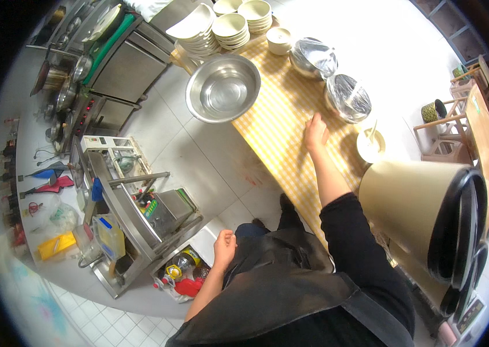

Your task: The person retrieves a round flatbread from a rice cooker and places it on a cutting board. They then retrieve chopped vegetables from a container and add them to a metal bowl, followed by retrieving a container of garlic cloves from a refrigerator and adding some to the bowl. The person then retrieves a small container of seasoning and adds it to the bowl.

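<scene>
My right hand (316, 133) is over the yellow-and-white checked tablecloth (276, 110), fingers curled in, with nothing visible in them. Just beyond it is a metal bowl covered with clear plastic wrap (348, 99), and a second wrapped metal bowl (314, 58) stands farther off. To the hand's right is a cream bowl with a utensil in it (370, 146). My left hand (225, 248) hangs low by my dark apron (279, 277), away from the table. Its fingers are loosely closed and no object shows in them.
A large empty metal basin (222, 88) juts past the table's left edge. Stacked cream bowls (230, 30) stand at the far end; a big cream container (409, 202) is near right. At left are a metal rack (134, 214) and kitchen equipment (123, 63).
</scene>
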`<state>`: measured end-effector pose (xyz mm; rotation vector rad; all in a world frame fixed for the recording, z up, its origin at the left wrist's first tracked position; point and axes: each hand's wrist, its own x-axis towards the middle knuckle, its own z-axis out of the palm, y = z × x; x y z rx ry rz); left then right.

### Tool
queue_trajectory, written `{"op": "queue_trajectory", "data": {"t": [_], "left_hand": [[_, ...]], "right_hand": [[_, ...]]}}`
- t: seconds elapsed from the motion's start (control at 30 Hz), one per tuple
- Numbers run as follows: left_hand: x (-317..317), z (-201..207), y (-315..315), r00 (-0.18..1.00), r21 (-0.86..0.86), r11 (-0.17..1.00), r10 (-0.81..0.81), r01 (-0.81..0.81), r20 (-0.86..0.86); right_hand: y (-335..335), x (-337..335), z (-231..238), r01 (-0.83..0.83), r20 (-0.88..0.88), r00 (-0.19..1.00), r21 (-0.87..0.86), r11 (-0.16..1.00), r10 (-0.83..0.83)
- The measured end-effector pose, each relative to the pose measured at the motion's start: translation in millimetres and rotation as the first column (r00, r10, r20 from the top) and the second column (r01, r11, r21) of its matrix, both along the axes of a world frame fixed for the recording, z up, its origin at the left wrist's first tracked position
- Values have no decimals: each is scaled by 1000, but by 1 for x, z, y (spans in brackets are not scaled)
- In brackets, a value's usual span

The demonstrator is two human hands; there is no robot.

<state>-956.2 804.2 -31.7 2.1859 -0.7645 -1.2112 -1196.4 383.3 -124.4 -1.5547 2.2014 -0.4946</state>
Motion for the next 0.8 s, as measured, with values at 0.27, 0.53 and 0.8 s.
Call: {"op": "queue_trajectory", "data": {"t": [0.27, 0.53, 0.8], "left_hand": [[44, -9, -37, 995, 6, 995, -98, 98, 5], [122, -30, -86, 942, 56, 946, -312, 321, -123], [257, -37, -109, 951, -37, 959, -285, 283, -124]], "right_hand": [[-6, 35, 6, -438, -34, 885, -394, 808, 464], [57, 50, 16, -385, -204, 918, -249, 889, 340], [-22, 74, -1, 30, -44, 998, -296, 955, -45]]}}
